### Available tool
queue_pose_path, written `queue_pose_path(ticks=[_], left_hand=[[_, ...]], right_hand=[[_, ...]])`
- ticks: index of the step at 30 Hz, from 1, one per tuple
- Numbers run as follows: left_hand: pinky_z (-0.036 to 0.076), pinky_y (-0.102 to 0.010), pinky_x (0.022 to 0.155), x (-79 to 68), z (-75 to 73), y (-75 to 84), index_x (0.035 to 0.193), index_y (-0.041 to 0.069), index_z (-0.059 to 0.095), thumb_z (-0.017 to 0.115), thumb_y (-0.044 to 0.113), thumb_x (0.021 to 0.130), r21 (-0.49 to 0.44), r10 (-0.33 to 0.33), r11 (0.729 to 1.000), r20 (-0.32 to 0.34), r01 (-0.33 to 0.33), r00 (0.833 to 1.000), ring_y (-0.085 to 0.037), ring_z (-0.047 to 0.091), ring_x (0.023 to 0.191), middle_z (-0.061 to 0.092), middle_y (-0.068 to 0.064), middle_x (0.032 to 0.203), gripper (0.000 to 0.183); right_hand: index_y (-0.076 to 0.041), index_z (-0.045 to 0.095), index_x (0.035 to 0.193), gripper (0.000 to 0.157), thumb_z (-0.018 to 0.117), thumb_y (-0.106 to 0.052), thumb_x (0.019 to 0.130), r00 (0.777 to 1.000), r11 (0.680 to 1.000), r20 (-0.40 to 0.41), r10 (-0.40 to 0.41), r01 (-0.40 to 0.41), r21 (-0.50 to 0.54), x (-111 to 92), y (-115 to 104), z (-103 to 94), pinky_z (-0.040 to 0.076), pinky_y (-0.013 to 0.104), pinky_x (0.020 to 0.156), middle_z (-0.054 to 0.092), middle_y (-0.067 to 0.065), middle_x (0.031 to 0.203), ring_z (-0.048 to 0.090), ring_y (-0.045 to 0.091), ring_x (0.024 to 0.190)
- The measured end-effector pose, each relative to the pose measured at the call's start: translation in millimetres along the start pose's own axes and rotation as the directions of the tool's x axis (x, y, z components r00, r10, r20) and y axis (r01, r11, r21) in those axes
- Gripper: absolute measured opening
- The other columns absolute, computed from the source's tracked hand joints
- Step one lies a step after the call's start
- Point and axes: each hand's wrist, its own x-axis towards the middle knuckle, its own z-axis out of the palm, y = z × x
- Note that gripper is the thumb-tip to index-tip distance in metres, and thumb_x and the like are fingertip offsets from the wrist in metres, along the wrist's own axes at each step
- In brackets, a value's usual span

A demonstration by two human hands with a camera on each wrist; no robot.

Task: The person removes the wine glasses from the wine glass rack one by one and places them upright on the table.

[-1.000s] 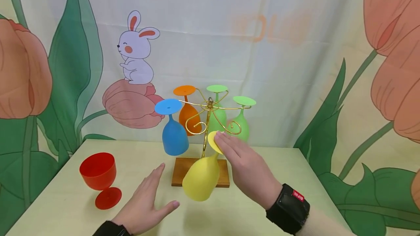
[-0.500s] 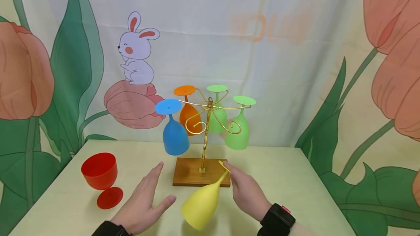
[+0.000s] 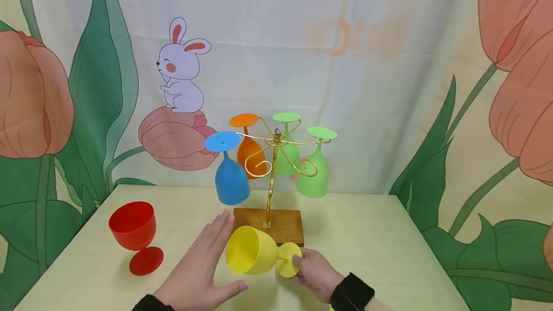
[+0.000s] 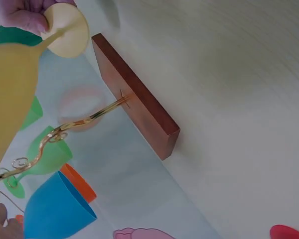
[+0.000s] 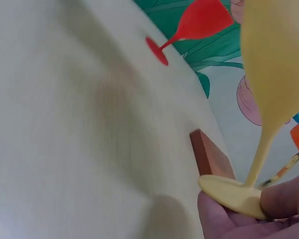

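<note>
Far left: red glass is standing upright on the surface, same as a second ago. Next, my left hand: it's holding nothing, fingers straight, thumb spread; it's sitting a bit further right than half a second ago, now near the mouth of the yellow glass, apart from it in the left wrist view. Blue glass and orange glass are hanging upside down on the rack, unchanged.

Main change is the yellow glass: a second ago it was tilting mouth down by the rack's front curls, then dropping lower; now it's lying sideways in the air in front of the wooden base, mouth facing left and towards me, foot at the right. My reading: it's coming round from upside down and isn't hanging on anything, so my grip is carrying its weight. Both front curls are bearing nothing.

Two light green glasses, rear and front, are hanging mouth down, unchanged. Last, my right hand: it's pinching the yellow foot, thumb on one face, fingers behind; it's sitting lower than a second ago.
</note>
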Motion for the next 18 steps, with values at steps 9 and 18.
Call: queue_pose_path(ticks=[9, 18], left_hand=[[0.028, -0.045, 0.111, 3.4, -0.7, 11.3, 0.157, 0.025, 0.006, 0.052, 0.080, 0.075, 0.043, 0.162, 0.986, 0.029, -0.163, 0.986, -0.014, 0.014, 0.146, 0.004, 0.011, 0.161, 0.109], [0.031, -0.047, 0.110, 0.9, 1.7, 14.0, 0.157, 0.021, 0.010, 0.054, 0.073, 0.082, 0.053, 0.262, 0.963, 0.010, -0.263, 0.965, -0.017, 0.015, 0.146, 0.012, 0.007, 0.161, 0.101]], right_hand=[[0.014, 0.043, 0.133, 0.036, 0.037, -0.007, 0.105, 0.990, 0.979, 0.112, 0.085, -0.104, 0.175, 4, 15, 20.8, 0.053, 0.040, 0.089, 0.066, 0.019, 0.111, 0.064, 0.028, 0.105], [0.013, 0.042, 0.134, 0.036, 0.038, -0.009, 0.105, 0.987, 0.973, 0.106, 0.119, -0.137, 0.186, 4, 17, 27.2, 0.054, 0.040, 0.088, 0.066, 0.019, 0.110, 0.065, 0.029, 0.103]])
